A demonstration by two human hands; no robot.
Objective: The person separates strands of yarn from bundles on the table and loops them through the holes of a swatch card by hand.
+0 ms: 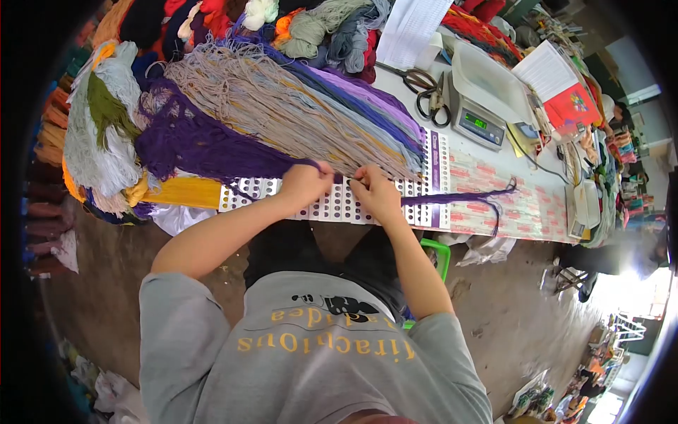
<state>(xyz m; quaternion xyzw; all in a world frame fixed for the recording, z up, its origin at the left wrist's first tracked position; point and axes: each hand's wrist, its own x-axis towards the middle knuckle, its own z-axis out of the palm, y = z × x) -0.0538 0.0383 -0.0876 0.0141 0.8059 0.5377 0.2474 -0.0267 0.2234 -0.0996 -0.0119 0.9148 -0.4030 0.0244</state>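
Observation:
A bundle of dark purple yarn point(205, 145) spreads over the left part of the table. My left hand point(307, 185) is closed round its gathered end, fingers pinched together. Close to the right of it, my right hand point(375, 194) grips the same purple strand with thumb and fingers pressed together. From under that hand, loose purple yarn tails point(459, 198) trail to the right. White cards with rows of round holes point(325, 210) lie beneath both hands. Just beyond them, long grey-beige yarn point(261, 99) is laid out with blue and lilac strands at its side.
Two pairs of black-handled scissors point(429, 100) lie beside a digital scale point(480, 124) with a clear tray point(487, 78). Paper sheets point(409, 32) and a red booklet point(571, 106) are at the back. Piled skeins point(318, 32) line the far left. A green basket point(441, 258) stands below the table edge.

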